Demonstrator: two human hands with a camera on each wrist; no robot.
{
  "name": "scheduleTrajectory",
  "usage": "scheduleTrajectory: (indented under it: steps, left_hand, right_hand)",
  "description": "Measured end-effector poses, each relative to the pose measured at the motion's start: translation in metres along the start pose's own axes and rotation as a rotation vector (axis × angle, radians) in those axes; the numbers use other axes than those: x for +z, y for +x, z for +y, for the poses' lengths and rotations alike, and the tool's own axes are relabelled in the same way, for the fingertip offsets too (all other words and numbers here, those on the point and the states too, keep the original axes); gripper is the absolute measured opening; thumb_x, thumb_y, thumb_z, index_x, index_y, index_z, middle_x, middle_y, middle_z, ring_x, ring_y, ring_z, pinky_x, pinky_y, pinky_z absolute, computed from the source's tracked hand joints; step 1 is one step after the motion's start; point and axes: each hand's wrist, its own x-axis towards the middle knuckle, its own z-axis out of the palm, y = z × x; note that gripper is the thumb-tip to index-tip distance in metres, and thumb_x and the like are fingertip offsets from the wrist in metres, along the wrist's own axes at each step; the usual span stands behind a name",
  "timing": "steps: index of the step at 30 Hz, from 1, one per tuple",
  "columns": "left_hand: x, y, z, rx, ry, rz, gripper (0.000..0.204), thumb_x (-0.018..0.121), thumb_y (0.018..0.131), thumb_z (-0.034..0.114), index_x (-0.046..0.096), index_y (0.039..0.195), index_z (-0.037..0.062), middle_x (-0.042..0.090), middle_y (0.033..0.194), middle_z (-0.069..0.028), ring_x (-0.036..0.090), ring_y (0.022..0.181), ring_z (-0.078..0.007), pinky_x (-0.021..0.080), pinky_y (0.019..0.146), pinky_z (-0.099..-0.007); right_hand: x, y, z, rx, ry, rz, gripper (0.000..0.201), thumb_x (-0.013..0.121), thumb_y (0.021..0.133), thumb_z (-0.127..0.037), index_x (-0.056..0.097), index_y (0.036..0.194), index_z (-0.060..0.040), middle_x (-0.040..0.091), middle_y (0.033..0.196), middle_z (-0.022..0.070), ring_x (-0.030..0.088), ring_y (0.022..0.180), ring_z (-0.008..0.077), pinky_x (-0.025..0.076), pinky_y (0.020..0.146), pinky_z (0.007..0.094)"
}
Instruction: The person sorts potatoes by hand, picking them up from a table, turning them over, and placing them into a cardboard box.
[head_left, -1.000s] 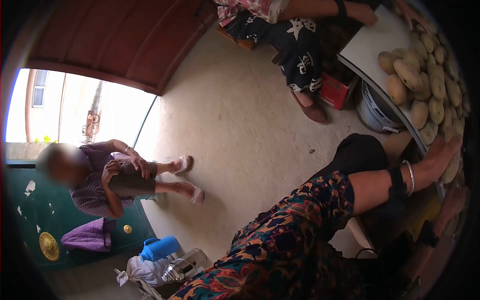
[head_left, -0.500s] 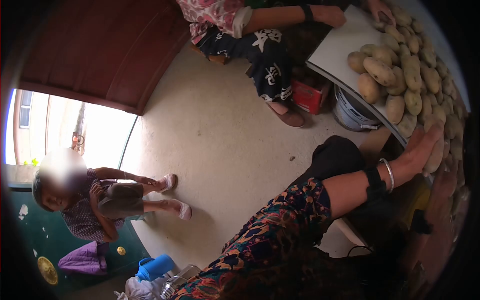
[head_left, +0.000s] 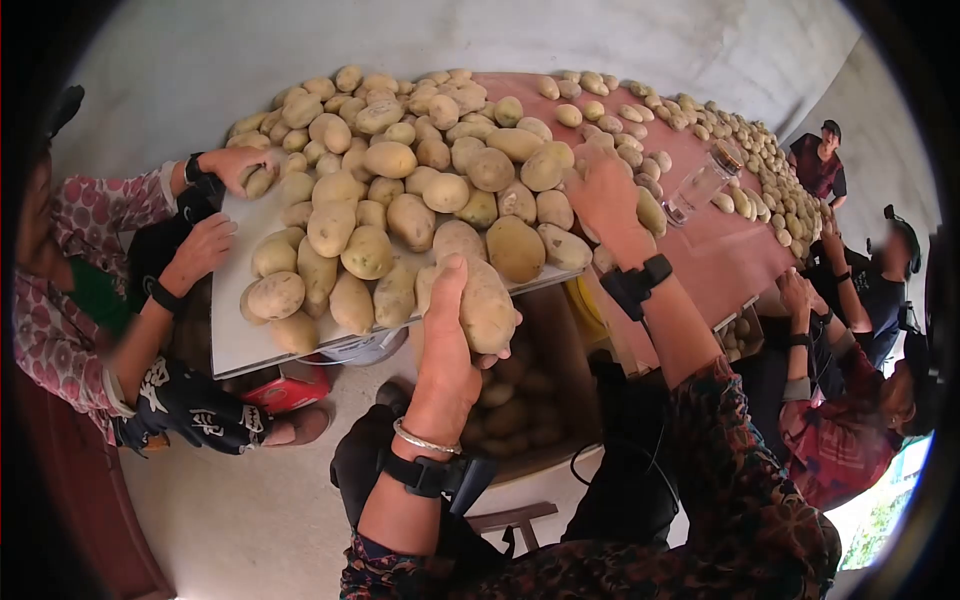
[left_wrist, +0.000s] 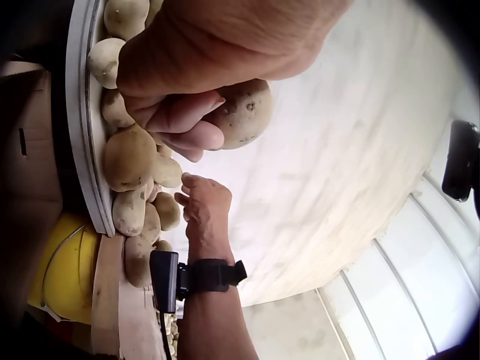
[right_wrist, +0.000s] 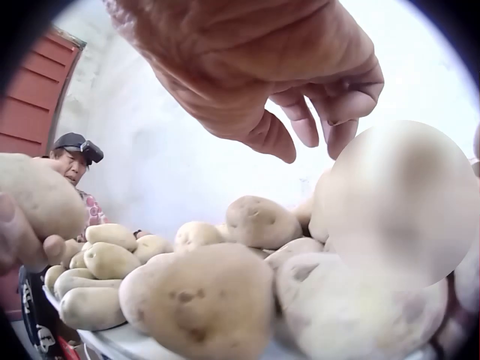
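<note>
1. Grasping a potato [head_left: 487, 305] in the left hand [head_left: 445, 350], with thumb laid along it, just above the near edge of the white worktop [head_left: 233, 320].
2. Hovering over the potato pile [head_left: 388, 160] with the right hand [head_left: 608, 205], released, fingers loosely bent.
3. To the right, on a reddish cover [head_left: 715, 245]: a glass jar [head_left: 697, 190].
4. Below the worktop: a box [head_left: 565, 375] of potatoes.
</note>
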Motion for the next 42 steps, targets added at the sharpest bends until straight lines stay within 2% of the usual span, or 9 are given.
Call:
scheduleTrajectory:
  steps: [9,17,21,23,27,30,36,39,42]
  left_hand:
    - [0.004,0.000,-0.002,0.018,0.011,0.086,0.054,0.046,0.091,0.058,0.052,0.104,0.0065,0.061,0.068,-0.0116,0.056,0.046,-0.0180,0.031,0.032,-0.0240]
    - [-0.002,0.003,0.001,0.040,0.058,0.060,0.053,0.048,0.091,0.055,0.051,0.105,0.0037,0.062,0.071,-0.0130,0.062,0.057,-0.0214,0.041,0.039,-0.0277]
    - [-0.012,0.010,-0.002,0.065,0.038,0.097,0.051,0.050,0.089,0.051,0.052,0.107,0.0033,0.064,0.073,-0.0143,0.064,0.059,-0.0246,0.047,0.046,-0.0302]
    - [-0.019,0.007,0.005,0.095,0.092,0.053,0.048,0.054,0.088,0.045,0.053,0.109,0.0023,0.064,0.078,-0.0138,0.065,0.065,-0.0259,0.051,0.051,-0.0316]
    - [-0.020,0.009,0.006,0.221,0.069,-0.005,0.044,0.060,0.087,0.037,0.053,0.112,0.0011,0.063,0.092,-0.0132,0.067,0.075,-0.0239,0.053,0.052,-0.0313]
    - [-0.017,0.003,0.002,0.098,0.199,-0.068,0.045,0.060,0.088,0.037,0.053,0.113,0.0004,0.063,0.091,-0.0129,0.067,0.075,-0.0229,0.052,0.050,-0.0295]
    - [-0.018,0.010,-0.046,-0.056,0.520,-0.177,0.051,0.064,0.086,0.039,0.051,0.116,-0.0005,0.060,0.096,-0.0094,0.065,0.080,-0.0184,0.053,0.052,-0.0271]
    - [0.001,0.008,-0.059,-0.223,0.773,-0.125,0.059,0.065,0.085,0.037,0.044,0.123,-0.0029,0.055,0.109,-0.0132,0.060,0.100,-0.0216,0.056,0.077,-0.0360]
    - [0.002,0.015,-0.089,-0.123,0.673,0.079,0.057,0.063,0.087,0.034,0.042,0.123,-0.0042,0.054,0.114,-0.0169,0.058,0.106,-0.0259,0.053,0.085,-0.0400]
  right_hand:
    - [0.029,0.042,-0.012,0.358,-0.015,-0.367,0.059,0.070,0.075,-0.036,0.049,0.113,0.0033,0.060,0.112,0.0202,0.058,0.106,0.0349,0.047,0.088,0.0440]
    - [0.066,0.027,-0.011,0.021,0.154,0.075,0.058,0.077,0.067,-0.031,0.054,0.110,-0.0006,0.058,0.112,0.0201,0.055,0.106,0.0351,0.048,0.089,0.0427]
    - [0.021,0.017,-0.006,0.101,0.321,0.074,0.049,0.077,0.069,-0.029,0.057,0.103,-0.0003,0.062,0.104,0.0151,0.059,0.100,0.0293,0.048,0.084,0.0382]
    - [-0.003,0.007,-0.003,0.302,1.007,-0.060,0.038,0.069,0.079,-0.022,0.061,0.109,0.0006,0.061,0.104,0.0090,0.061,0.097,0.0184,0.049,0.086,0.0317]
    - [-0.048,-0.038,-0.025,0.326,1.786,-0.145,0.019,0.054,0.090,-0.018,0.062,0.094,-0.0018,0.065,0.093,0.0055,0.063,0.081,0.0179,0.052,0.074,0.0286]
    - [-0.059,-0.064,-0.035,0.467,1.847,0.129,0.018,0.053,0.090,-0.017,0.061,0.097,-0.0036,0.065,0.095,0.0051,0.063,0.082,0.0170,0.052,0.073,0.0290]
    - [-0.064,-0.089,0.000,0.540,1.765,0.135,0.021,0.052,0.092,-0.022,0.059,0.104,-0.0057,0.065,0.098,0.0052,0.064,0.090,0.0169,0.053,0.074,0.0284]
    - [-0.067,-0.091,0.019,0.592,1.802,0.093,0.023,0.053,0.092,-0.023,0.059,0.105,-0.0055,0.065,0.098,0.0052,0.064,0.091,0.0169,0.054,0.074,0.0282]
    - [-0.068,-0.091,0.031,0.607,1.772,0.061,0.022,0.053,0.092,-0.023,0.060,0.104,-0.0055,0.065,0.097,0.0053,0.064,0.090,0.0169,0.054,0.073,0.0290]
